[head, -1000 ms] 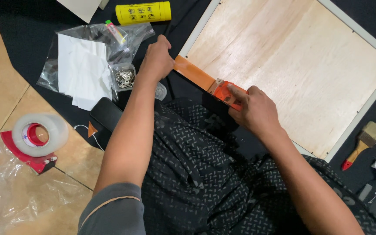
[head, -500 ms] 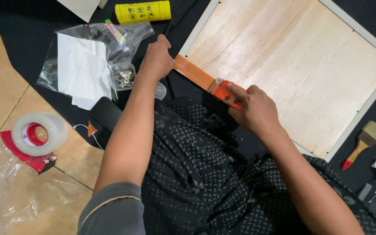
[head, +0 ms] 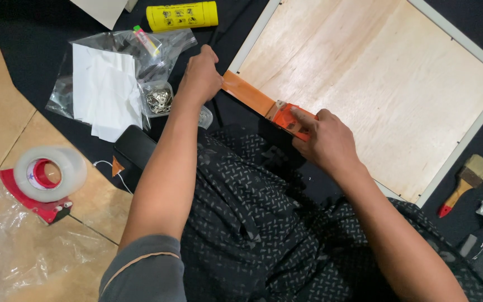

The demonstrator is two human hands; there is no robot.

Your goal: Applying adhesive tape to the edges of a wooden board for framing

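Note:
A pale plywood board in a white frame (head: 465, 134) lies face down on a black cloth. Along its near left edge runs a strip of orange-brown tape (head: 247, 92). My left hand (head: 201, 75) presses the strip's far end down at the frame's corner. My right hand (head: 322, 140) grips an orange tape dispenser (head: 287, 118) at the strip's near end, pressed against the frame's edge.
A clear bag with white paper (head: 104, 89), a small tub of metal bits (head: 157, 100), a yellow tube (head: 183, 15) and a black case (head: 135, 146) lie at left. A clear tape roll on a red dispenser (head: 43, 176) sits on the tiles. A paintbrush (head: 465, 182) lies at right.
My right hand with the dispenser has slid slightly along the frame's edge toward me, lengthening the strip a little. My left hand stays put.

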